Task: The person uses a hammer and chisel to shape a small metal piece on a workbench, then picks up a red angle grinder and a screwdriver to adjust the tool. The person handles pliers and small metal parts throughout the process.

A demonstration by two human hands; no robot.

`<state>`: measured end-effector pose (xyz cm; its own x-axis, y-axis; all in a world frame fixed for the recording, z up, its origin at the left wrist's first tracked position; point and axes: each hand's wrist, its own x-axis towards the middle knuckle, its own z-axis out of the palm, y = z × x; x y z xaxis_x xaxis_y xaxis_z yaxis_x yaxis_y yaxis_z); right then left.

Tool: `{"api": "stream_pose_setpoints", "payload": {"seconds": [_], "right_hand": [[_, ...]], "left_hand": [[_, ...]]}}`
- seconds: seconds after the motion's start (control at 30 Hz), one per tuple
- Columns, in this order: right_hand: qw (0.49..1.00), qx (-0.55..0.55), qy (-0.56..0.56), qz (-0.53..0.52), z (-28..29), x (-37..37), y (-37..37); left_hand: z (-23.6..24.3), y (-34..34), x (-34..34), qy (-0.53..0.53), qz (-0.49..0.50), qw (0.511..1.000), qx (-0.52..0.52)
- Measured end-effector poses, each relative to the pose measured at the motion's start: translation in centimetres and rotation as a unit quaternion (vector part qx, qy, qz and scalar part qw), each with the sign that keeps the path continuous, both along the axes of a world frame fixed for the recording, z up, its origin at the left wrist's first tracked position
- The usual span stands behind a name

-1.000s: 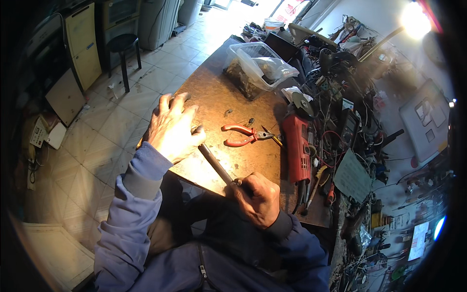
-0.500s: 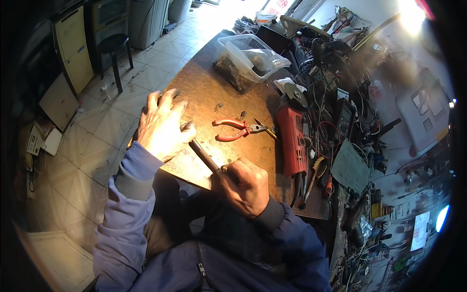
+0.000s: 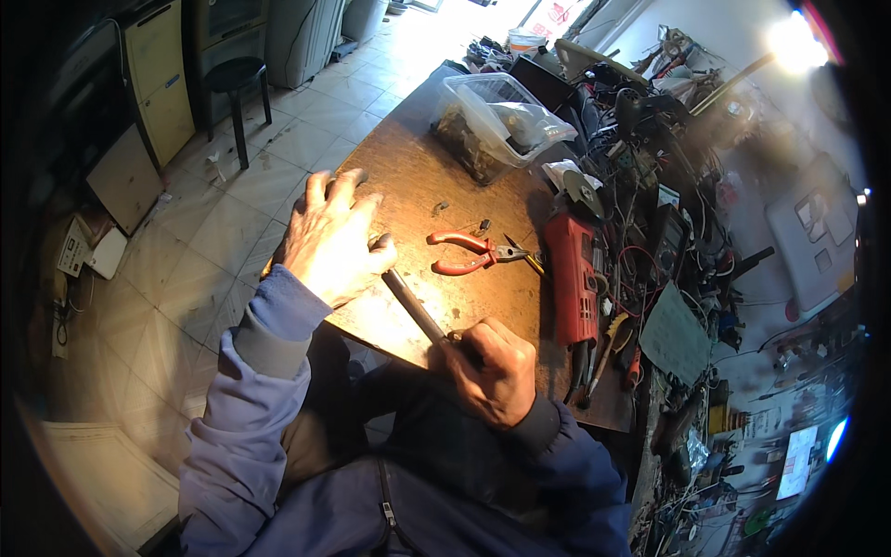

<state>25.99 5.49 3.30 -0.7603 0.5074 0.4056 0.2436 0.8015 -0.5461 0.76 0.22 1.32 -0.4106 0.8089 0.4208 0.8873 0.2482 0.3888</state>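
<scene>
My right hand [image 3: 497, 371] is closed around the near end of a dark, straight metal rod [image 3: 413, 304]; its exact kind does not show. The rod slants up and left over the near edge of the wooden table [image 3: 390, 158]. Its far end meets my left hand [image 3: 334, 232] just below the thumb. That hand lies palm down at the table's left edge, fingers spread; whatever is beneath the palm is hidden. Beyond the rod lie pliers [image 3: 469, 252] with red handles, jaws pointing right. Small dark bits [image 3: 481, 226] sit just above them.
A red angle grinder [image 3: 571, 278] lies along the table's right side. Farther back stands a clear plastic box [image 3: 506, 121] with a bag and dark pieces. Heaped cables and parts [image 3: 650, 158] crowd the right. A bright lamp [image 3: 798, 42] shines from the upper right; a black stool [image 3: 235, 79] stands left.
The whole view has shifted, so the table and things on it appear slightly farther right and lower. Both hands keep nearly the same pose, and the rod remains in my right hand.
</scene>
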Motion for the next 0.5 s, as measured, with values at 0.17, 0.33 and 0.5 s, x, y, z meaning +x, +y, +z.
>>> {"api": "stream_pose_setpoints", "payload": {"seconds": [0.17,0.33,0.5], "right_hand": [[1.000,-0.002,0.020,0.017,-0.1,-1.5,0.2],[1.000,-0.015,0.005,-0.004,0.2,-0.4,-0.2],[1.000,-0.010,0.017,0.018,-0.2,-2.3,0.5]], "left_hand": [[-0.5,-0.3,-0.4,-0.004,0.005,1.000,0.005],[-0.5,0.0,-0.2,0.001,-0.009,1.000,0.018],[-0.4,-0.2,-0.4,-0.005,-0.002,1.000,0.008]]}}
